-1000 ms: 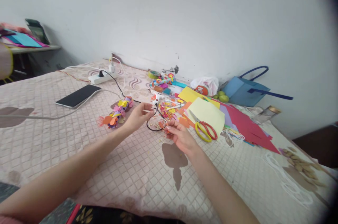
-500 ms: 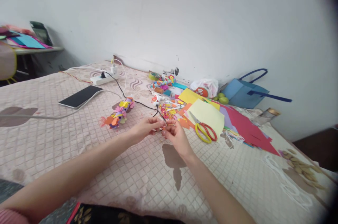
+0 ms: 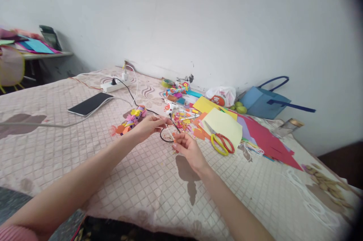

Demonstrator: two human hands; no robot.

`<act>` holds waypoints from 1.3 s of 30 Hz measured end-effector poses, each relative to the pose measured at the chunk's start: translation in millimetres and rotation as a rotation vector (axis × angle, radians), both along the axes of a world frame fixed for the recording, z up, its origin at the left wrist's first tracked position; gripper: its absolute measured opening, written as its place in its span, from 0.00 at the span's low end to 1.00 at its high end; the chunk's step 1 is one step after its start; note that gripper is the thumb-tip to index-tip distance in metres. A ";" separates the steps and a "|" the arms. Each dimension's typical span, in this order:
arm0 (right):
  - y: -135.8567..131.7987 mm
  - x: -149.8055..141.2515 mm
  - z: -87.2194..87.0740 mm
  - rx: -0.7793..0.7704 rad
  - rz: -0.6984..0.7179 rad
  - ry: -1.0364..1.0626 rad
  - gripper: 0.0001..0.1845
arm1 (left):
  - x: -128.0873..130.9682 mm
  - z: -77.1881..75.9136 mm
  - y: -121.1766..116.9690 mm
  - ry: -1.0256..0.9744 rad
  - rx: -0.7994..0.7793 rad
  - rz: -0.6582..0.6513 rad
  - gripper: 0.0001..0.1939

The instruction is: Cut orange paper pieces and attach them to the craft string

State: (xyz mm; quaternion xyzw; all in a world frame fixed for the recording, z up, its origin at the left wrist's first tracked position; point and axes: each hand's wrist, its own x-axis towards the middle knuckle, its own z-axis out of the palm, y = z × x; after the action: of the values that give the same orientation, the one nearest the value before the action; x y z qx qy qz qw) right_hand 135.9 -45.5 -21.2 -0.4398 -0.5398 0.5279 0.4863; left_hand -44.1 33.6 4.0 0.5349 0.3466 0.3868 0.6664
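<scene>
White strand (image 3: 169, 131) (very thin): seemingly clamped in grip of left hand (image 3: 144, 128) and right hand (image 3: 190, 152), left of scissors (image 3: 217, 134); probably being adjusted, calling for light pinch.

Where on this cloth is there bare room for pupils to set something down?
Between the grey cable and the left forearm, between the forearms, and from the right forearm to the white cord. It is crowded beyond the right hand: glue gun, paper scraps, scissors and coloured sheets lie close together.

L hand (image 3: 151, 126): palm down, fingertips pinched | R hand (image 3: 188, 150): lower, thumb near curled fingers | forearms converging, hands apart
</scene>
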 end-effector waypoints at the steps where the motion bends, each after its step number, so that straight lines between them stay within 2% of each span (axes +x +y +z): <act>1: -0.8 0.1 1.5 -0.011 0.014 -0.001 0.16 | -0.9 0.3 0.9 0.008 0.006 -0.012 0.14; 4: -2.1 4.0 5.4 -0.048 0.107 -0.017 0.16 | -0.7 2.9 2.4 0.002 -0.001 -0.074 0.17; 7: -0.1 13.2 6.5 -0.049 0.165 -0.030 0.17 | 2.1 12.3 3.3 0.025 0.009 -0.109 0.20; 11: 6.4 28.1 4.6 -0.041 0.056 -0.058 0.22 | 6.6 41.0 2.1 0.120 0.123 -0.133 0.18; 15: 11.7 37.9 2.9 -0.058 -0.047 -0.033 0.23 | 9.9 74.2 2.4 0.261 0.236 -0.169 0.18; 19: 12.8 40.4 2.7 -0.061 -0.071 0.023 0.24 | 11.5 91.9 13.4 0.370 0.284 -0.161 0.19; 26: 6.1 34.8 5.3 0.010 -0.154 0.035 0.20 | 15.1 100.6 31.9 0.360 0.248 -0.171 0.19; 31: 4.6 30.9 16.6 0.068 -0.105 -0.066 0.15 | 16.8 104.5 32.5 0.294 0.196 -0.209 0.18; 35: 27.1 27.4 35.5 0.216 -0.136 -0.279 0.12 | 19.7 107.4 31.3 0.218 0.111 -0.190 0.17; 37: 44.2 21.8 44.6 0.274 -0.066 -0.319 0.12 | 21.2 107.8 31.5 0.176 0.083 -0.187 0.16; 39: 60.8 13.8 50.0 0.263 0.059 -0.299 0.13 | 21.4 107.9 32.6 0.144 0.070 -0.193 0.16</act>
State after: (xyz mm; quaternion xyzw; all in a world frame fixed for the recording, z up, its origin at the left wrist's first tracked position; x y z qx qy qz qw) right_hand 149.7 15.2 28.8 -0.4300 -0.6829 0.3957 0.4383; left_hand -22.7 66.2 112.0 0.6150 0.3270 0.2932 0.6549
